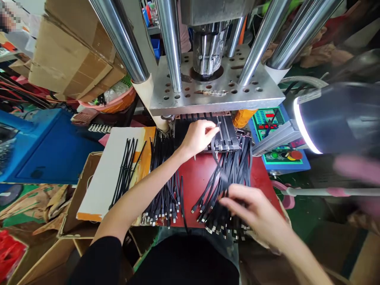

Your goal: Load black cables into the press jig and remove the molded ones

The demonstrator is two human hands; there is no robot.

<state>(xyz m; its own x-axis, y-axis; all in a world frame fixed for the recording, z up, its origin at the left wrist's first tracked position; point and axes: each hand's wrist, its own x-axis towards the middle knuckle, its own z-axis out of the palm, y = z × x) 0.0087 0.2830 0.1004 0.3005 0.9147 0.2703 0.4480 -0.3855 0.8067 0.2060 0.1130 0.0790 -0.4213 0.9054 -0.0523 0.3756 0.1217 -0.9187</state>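
My left hand (pixel 199 136) pinches the upper end of a flat black cable (pixel 214 152) at the black slotted mould (pixel 227 136) under the press plate. From there the cable runs down towards my right hand (pixel 252 204), whose fingers are closed around its blurred lower part. Under my right hand hangs a bundle of black USB cables (pixel 237 170), plugs towards me, over the red table (pixel 192 166). A second bundle of black cables (pixel 166 178) lies left of my left forearm. The mould slots near my left fingers are partly hidden.
Overhead stands a steel press plate (pixel 216 101) on shiny posts, with a ram (pixel 209 51) above. At right are a control panel (pixel 274 126) and a lit lamp (pixel 332 118). More cables (pixel 127 170) lie on a white board (pixel 101 174) beside a blue cabinet (pixel 50 146).
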